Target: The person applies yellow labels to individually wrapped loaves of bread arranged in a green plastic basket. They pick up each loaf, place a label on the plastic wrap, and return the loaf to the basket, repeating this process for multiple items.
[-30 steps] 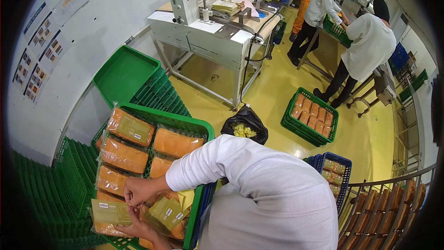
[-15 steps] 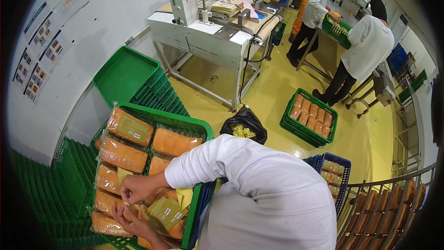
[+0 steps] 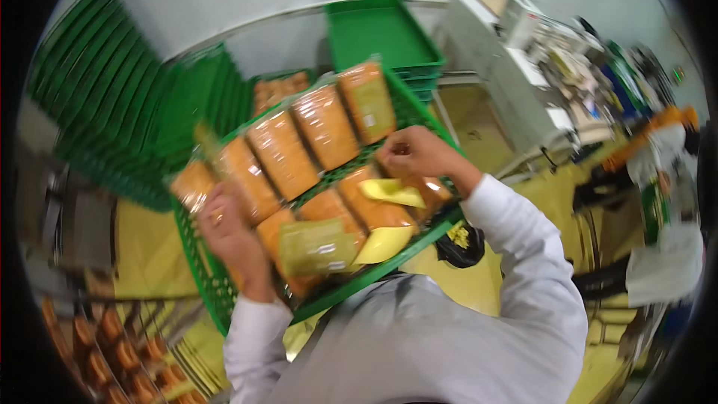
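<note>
A green crate (image 3: 198,273) in front of me holds two rows of bread loaves (image 3: 283,153) in clear plastic wrap. My left hand (image 3: 233,236) is over the loaves at the crate's left end, its fingers smeared by motion. A blurred gold-coloured label (image 3: 206,138) shows just beyond it. On the right, my right hand (image 3: 422,151) is closed with curled fingers above the near row; what they pinch is hidden. Right below it is a bent piece of yellow paper (image 3: 393,193). Gold labels (image 3: 318,247) and another yellow sheet (image 3: 385,244) lie on the near loaves.
Green crates (image 3: 112,97) are stacked at the left, and green trays (image 3: 381,34) by the wall. A white machine (image 3: 523,52) stands at the far right. A black bag (image 3: 461,247) with yellow scraps sits on the floor. Co-workers (image 3: 666,254) are at the right; a rack of loaves (image 3: 123,352) is lower left.
My view has swung left, so the crate appears nearer the middle. My hands, close together before, are now apart: left at the crate's left end, right over its right side.
</note>
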Action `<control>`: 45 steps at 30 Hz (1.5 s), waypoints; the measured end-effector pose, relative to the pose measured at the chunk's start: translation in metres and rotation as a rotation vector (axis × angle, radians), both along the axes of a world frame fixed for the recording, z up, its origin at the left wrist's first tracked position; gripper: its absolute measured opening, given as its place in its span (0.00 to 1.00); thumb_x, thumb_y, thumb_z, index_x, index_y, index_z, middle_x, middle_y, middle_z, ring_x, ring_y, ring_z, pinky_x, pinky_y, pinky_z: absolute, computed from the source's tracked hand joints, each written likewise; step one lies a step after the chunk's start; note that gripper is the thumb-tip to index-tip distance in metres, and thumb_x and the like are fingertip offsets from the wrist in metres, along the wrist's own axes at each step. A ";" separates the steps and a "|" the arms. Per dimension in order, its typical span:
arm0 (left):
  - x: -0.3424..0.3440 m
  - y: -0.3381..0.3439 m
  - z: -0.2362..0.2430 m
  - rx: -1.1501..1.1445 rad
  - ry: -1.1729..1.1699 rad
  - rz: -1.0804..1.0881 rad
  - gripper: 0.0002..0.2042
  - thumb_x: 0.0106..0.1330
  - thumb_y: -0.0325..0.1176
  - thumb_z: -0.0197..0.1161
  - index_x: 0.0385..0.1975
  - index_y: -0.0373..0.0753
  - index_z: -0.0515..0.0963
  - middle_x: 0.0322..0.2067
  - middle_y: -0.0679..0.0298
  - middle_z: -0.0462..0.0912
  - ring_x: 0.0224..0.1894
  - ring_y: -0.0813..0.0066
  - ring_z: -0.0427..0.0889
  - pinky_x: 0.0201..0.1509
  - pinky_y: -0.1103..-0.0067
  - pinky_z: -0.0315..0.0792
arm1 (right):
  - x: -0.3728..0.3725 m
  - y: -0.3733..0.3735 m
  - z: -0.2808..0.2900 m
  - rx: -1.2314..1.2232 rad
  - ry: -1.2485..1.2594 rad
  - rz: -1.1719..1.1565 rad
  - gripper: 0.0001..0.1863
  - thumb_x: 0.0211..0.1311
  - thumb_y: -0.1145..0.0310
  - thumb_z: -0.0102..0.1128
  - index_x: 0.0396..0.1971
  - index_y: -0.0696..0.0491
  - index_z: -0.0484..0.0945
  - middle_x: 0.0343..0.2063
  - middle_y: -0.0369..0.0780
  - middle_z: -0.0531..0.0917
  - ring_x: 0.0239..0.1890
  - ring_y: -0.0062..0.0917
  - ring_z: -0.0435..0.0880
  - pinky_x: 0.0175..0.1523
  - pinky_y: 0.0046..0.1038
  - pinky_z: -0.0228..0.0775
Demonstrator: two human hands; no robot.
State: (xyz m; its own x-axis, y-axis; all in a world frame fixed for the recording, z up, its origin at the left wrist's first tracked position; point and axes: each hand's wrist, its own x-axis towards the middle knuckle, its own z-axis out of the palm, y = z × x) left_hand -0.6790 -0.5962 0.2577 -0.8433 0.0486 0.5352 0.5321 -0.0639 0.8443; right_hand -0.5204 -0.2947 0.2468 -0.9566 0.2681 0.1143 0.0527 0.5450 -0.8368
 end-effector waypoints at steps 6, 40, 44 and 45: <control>0.047 -0.004 -0.015 -0.526 0.445 -0.365 0.08 0.59 0.22 0.64 0.38 0.32 0.78 0.57 0.49 0.75 0.49 0.55 0.80 0.52 0.68 0.75 | -0.048 -0.067 0.030 -0.858 0.102 0.025 0.12 0.64 0.70 0.64 0.44 0.59 0.79 0.34 0.37 0.84 0.34 0.19 0.81 0.40 0.23 0.74; 0.040 -0.010 -0.027 -1.133 0.491 -0.838 0.29 0.55 0.34 0.71 0.58 0.38 0.70 0.56 0.52 0.71 0.62 0.53 0.67 0.67 0.60 0.59 | -0.138 -0.002 -0.117 -0.236 -0.290 0.265 0.10 0.59 0.68 0.58 0.28 0.59 0.84 0.24 0.38 0.87 0.26 0.23 0.84 0.35 0.27 0.76; 0.026 -0.013 -0.037 -1.162 0.339 -0.762 0.36 0.43 0.40 0.78 0.56 0.41 0.72 0.51 0.57 0.73 0.59 0.55 0.69 0.63 0.62 0.62 | -0.172 -0.002 -0.050 -0.237 -0.131 0.138 0.12 0.63 0.65 0.57 0.31 0.57 0.85 0.25 0.36 0.86 0.28 0.19 0.82 0.36 0.23 0.75; 0.023 -0.013 -0.037 -1.177 0.295 -0.774 0.36 0.43 0.40 0.79 0.55 0.41 0.72 0.51 0.56 0.74 0.58 0.55 0.70 0.62 0.63 0.62 | -0.181 0.001 -0.039 -0.340 -0.047 0.024 0.11 0.66 0.65 0.57 0.35 0.57 0.85 0.26 0.35 0.85 0.28 0.18 0.81 0.37 0.21 0.74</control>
